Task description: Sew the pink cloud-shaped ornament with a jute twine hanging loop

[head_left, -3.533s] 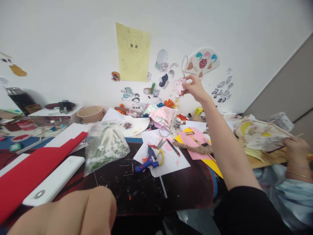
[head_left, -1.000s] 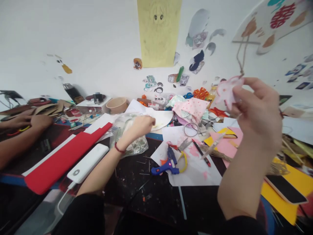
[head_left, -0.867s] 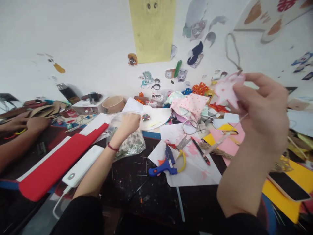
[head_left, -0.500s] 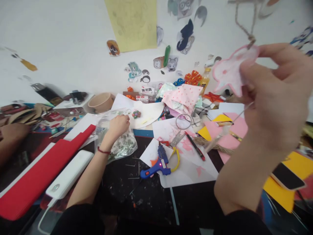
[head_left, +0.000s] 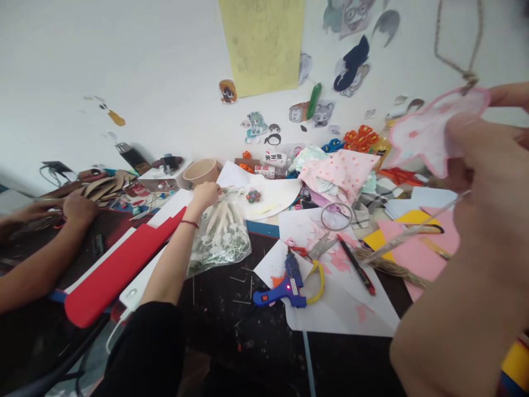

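At the right, my right hand (head_left: 487, 149) is closed on a white star-shaped ornament (head_left: 425, 129) with a pink edge, held up before the wall. A loop of twine (head_left: 469, 73) is tied to its top. My left hand (head_left: 208, 194), with a red cord on the wrist, is closed on the top of a clear plastic bag (head_left: 221, 240). Inside the bag are white and green pieces and pale strings. A cluster of coloured beads (head_left: 253, 195) lies on white paper just right of that hand. Part of my right fingers is hidden behind the ornament.
A blue glue gun (head_left: 285, 289) with its light on lies on paper near yellow-handled scissors (head_left: 320, 264) and a black-and-red pen (head_left: 356, 264). Red sheet material (head_left: 124, 270) lies left of my arm. A co-worker's hands (head_left: 78, 209) are at far left.
The view has swung left, so the co-worker's hands now show. My left hand has drawn the bag's top upward, and its strings stretch toward the hand. The ornament stays in my right hand.
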### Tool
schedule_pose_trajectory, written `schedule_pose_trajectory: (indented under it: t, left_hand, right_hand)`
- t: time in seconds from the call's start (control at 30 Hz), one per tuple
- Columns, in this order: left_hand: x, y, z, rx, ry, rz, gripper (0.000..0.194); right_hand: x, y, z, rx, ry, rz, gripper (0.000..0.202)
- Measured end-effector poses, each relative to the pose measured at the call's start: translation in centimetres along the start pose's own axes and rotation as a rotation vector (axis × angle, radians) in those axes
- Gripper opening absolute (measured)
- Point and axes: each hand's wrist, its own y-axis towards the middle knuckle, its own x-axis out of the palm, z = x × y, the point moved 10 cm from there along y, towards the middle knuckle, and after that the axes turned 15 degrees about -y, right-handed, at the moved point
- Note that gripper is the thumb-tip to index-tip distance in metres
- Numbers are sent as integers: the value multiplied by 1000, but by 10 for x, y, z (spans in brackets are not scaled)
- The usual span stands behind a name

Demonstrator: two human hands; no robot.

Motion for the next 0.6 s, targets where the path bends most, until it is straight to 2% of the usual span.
schedule_pose_trajectory:
  t: [0.1, 0.2, 0.43, 0.6]
  left_hand:
    - [-2, 13, 10, 39, 7, 46, 40]
    - [2, 25, 24, 96, 0, 54, 40]
    - [12, 50, 36, 174, -47, -151, 39]
    - [17, 54, 37, 181, -82, -263, 37]
  right_hand:
    - [-6, -1, -17, -151, -138, 73, 18]
    - [-6, -1, -17, -154, -125, 70, 18]
    - [5, 1, -19, -111, -101, 51, 11]
    - [21, -2, -18, -77, -80, 11, 11]
